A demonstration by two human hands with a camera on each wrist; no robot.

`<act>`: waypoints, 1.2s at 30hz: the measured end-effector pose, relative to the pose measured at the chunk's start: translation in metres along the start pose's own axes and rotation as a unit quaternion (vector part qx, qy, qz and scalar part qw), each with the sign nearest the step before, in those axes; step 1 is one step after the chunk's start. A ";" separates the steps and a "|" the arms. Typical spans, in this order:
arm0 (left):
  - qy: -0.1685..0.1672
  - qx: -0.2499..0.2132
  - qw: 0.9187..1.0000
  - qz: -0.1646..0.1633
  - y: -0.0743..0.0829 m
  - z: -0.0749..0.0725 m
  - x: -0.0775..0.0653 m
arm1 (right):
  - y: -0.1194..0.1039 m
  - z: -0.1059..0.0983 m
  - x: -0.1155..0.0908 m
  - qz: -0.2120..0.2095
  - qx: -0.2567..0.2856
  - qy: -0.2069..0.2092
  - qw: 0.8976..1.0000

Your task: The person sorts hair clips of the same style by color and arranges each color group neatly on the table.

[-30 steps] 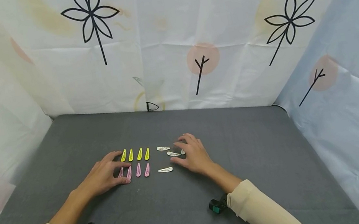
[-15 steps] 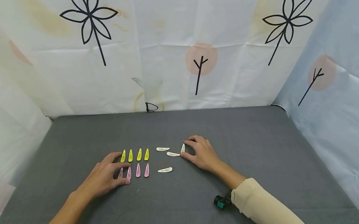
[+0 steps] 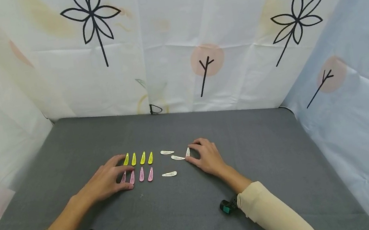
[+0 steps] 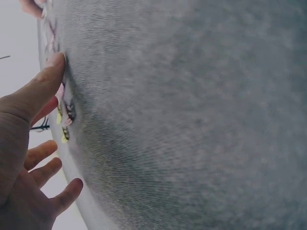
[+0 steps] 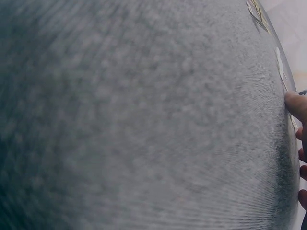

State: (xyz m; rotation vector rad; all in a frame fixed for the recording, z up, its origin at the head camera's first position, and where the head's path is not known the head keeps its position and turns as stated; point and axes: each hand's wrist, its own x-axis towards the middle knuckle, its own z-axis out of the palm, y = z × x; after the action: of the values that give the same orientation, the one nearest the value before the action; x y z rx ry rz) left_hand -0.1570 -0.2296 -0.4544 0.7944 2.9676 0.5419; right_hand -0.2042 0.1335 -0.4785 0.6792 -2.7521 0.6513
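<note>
In the head view, my left hand (image 3: pixel 111 178) spans a pink snap hair clip (image 3: pixel 132 177), thumb at its near end and index finger at its far end. The left wrist view shows the thumb (image 4: pixel 53 72) low over the cloth and the other fingers spread. Another pink clip (image 3: pixel 124 177) lies partly hidden under this hand. To the right, my right hand (image 3: pixel 209 158) pinches a white snap hair clip (image 3: pixel 187 152) end to end between thumb and index finger. One more white clip (image 3: pixel 177 157) lies at an angle beside that thumb.
Several yellow clips (image 3: pixel 143 158) stand in a row beyond the pink ones (image 3: pixel 141 174). Further white clips lie sideways, one farther back (image 3: pixel 167 152), one nearer (image 3: pixel 169 174). Grey cloth (image 3: pixel 157 222) covers the table; patterned white curtains (image 3: pixel 167 46) enclose it.
My right hand has shifted slightly right, and its thumb and index finger have come together on the white clip, which is now in plainer view. My left hand has stayed in place.
</note>
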 end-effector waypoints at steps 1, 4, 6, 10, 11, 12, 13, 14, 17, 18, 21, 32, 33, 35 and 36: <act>0.001 -0.008 1.000 -0.001 0.000 -0.001 0.000 | 0.000 0.000 0.000 -0.002 -0.001 0.004 1.000; 0.012 -0.035 0.999 -0.005 0.003 -0.003 0.001 | 0.001 0.001 0.000 -0.003 0.002 0.011 1.000; 0.025 -0.044 0.999 -0.001 0.009 -0.004 0.004 | 0.001 0.001 0.000 -0.004 0.004 0.015 1.000; 0.048 -0.032 0.998 0.026 0.027 -0.003 0.012 | 0.001 0.001 0.001 -0.004 0.010 0.022 1.000; 0.052 -0.027 0.998 0.038 0.033 -0.002 0.015 | 0.001 0.001 0.001 -0.004 0.011 0.023 1.000; 0.055 -0.023 0.997 0.048 0.038 0.000 0.017 | 0.001 0.001 0.001 -0.003 0.011 0.023 1.000; 0.059 -0.021 0.996 0.059 0.043 0.002 0.019 | 0.001 0.001 0.001 -0.001 0.012 0.022 1.000; 0.062 -0.023 0.995 0.071 0.048 0.004 0.022 | 0.001 0.001 0.001 0.000 0.013 0.020 1.000; 0.062 -0.025 0.993 0.097 0.059 0.011 0.028 | 0.001 0.001 0.000 0.007 0.016 0.012 1.000; 0.060 -0.026 0.993 0.102 0.062 0.012 0.029 | 0.000 0.001 0.000 0.009 0.018 0.009 1.000; 0.051 -0.024 0.993 0.106 0.068 0.017 0.032 | 0.000 0.000 0.000 0.013 0.022 0.005 1.000; 0.044 -0.012 0.996 0.079 0.077 0.026 0.037 | 0.000 0.001 -0.002 0.013 0.031 0.017 0.999; 0.043 -0.010 0.996 0.073 0.077 0.027 0.037 | 0.000 0.001 -0.002 0.012 0.031 0.018 0.999; 0.043 -0.005 0.997 0.066 0.078 0.028 0.037 | 0.001 0.001 -0.002 0.011 0.033 0.019 0.999; 0.045 -0.003 0.997 0.066 0.078 0.029 0.038 | 0.001 0.002 -0.003 0.010 0.032 0.019 0.999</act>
State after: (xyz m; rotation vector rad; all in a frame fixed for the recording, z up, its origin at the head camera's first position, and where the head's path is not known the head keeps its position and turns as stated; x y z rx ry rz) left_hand -0.1491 -0.1383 -0.4526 0.9982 3.0087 0.6074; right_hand -0.2028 0.1347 -0.4814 0.6458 -2.7172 0.7524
